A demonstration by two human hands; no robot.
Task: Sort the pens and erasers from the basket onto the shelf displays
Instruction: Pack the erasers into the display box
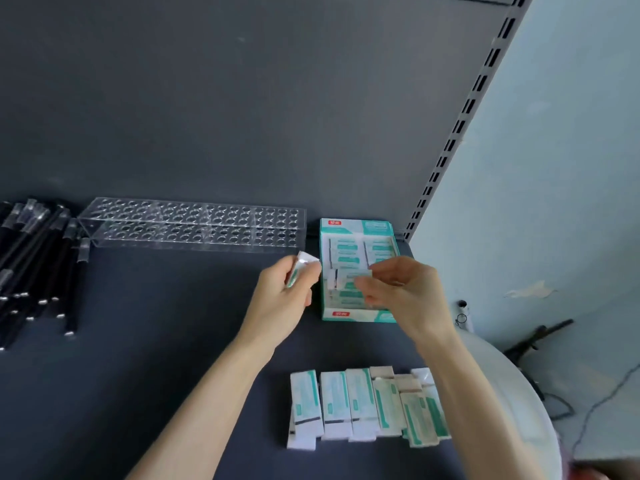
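Note:
A green-and-white eraser display box [360, 317] stands on the dark shelf at the back right, with several wrapped erasers in it. My right hand [401, 289] hovers over the box and pinches one wrapped eraser [349, 276] above it. My left hand [284, 296], just left of the box, grips another wrapped eraser [304, 263]. A row of several erasers [363, 407] lies on the shelf near the front edge. Black pens [34, 268] lie in a pile at the far left.
A clear acrylic pen rack [194, 225] with rows of holes stands at the back of the shelf, with no pens in it. A white round basket rim [512, 382] shows at the lower right. A slotted shelf upright [460, 126] rises on the right.

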